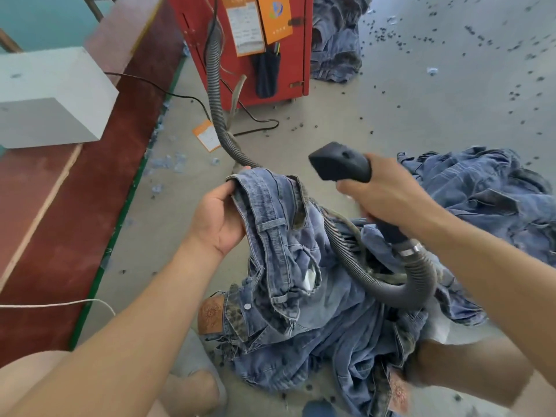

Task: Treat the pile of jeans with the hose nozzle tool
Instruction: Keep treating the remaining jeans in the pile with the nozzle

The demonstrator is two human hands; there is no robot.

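Fingertips of the left hand [221,219] hidden behind the lifted jeans waistband [264,200].

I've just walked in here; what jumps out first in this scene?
Centre stage, the left hand grips a pair of jeans by the waistband, lifted from the denim pile on the floor. The right hand holds a black nozzle above it, its ribbed hose trailing from a red cabinet behind.

Bare floor [376,121] btwn red cabinet [282,70] & jeans pile [331,326]; hose [216,109] crosses left.

Faded blue jeans [279,242] lifted by the waistband above a crumpled denim pile [346,341], black hose nozzle [340,162] raised just beside
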